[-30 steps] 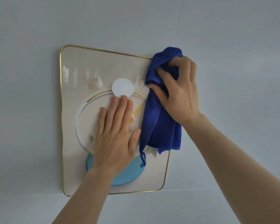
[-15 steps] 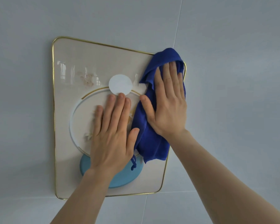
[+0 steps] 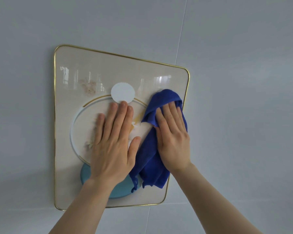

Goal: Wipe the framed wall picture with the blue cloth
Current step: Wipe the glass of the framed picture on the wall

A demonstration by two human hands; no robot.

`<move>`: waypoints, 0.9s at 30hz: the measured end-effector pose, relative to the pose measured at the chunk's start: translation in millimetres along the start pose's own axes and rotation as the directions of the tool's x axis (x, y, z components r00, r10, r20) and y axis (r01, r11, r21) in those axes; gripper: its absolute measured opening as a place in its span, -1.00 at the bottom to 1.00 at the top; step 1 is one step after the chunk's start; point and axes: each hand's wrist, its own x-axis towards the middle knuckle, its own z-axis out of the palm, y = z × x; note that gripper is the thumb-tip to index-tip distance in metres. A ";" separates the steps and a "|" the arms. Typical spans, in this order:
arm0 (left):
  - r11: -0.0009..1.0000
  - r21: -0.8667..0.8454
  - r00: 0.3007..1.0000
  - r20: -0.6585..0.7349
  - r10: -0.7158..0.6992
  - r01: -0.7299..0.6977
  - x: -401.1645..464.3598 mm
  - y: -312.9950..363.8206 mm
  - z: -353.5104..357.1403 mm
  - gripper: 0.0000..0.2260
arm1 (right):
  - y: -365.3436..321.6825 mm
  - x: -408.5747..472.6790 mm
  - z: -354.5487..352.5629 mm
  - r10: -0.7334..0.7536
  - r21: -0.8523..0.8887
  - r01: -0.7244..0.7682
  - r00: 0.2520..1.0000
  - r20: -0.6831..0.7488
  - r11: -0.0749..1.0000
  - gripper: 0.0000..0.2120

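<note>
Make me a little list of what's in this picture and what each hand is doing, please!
place: grey tiled wall
picture: gold-edged frame, hanging on the wall
art: white circle, big ring, blue disc at the bottom
cloth: blue, pressed on the picture's right side
left hand: flat on the glass, bare, steadying the picture
right hand: flat on the cloth, pressing it to the glass
glass: shiny, shows window reflections

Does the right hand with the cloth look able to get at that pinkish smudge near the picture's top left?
Probably yes: the right hand could slide the blue cloth above the left hand to the smudge.
</note>
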 end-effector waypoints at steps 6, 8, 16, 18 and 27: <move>1.000 0.002 1.000 0.025 -0.005 0.005 -0.6 0.6 -1.9 -0.39 | -3.8 -44.9 -9.6 -0.044 0.012 0.043 0.994 0.098 0.999 -0.64; 1.000 0.008 0.999 0.034 -0.002 0.002 -1.1 0.5 -3.5 -0.39 | -6.0 -70.8 -15.4 -0.074 0.012 0.073 0.988 0.134 0.997 -0.63; 1.000 0.008 0.998 0.071 0.002 -0.003 -1.6 1.4 -10.5 -0.36 | -28.1 -107.7 -36.3 -0.054 -0.086 0.079 0.964 0.259 0.993 -0.52; 1.000 0.008 0.997 0.082 -0.001 0.000 -1.8 1.8 -14.0 -0.36 | -35.8 -112.9 -45.8 -0.080 -0.088 0.111 0.951 0.299 0.990 -0.47; 1.000 -0.004 0.995 0.097 -0.007 0.008 -26.5 -12.0 -33.4 -0.40 | -83.5 -107.4 -73.6 0.726 0.080 -0.820 0.543 0.423 0.567 -0.62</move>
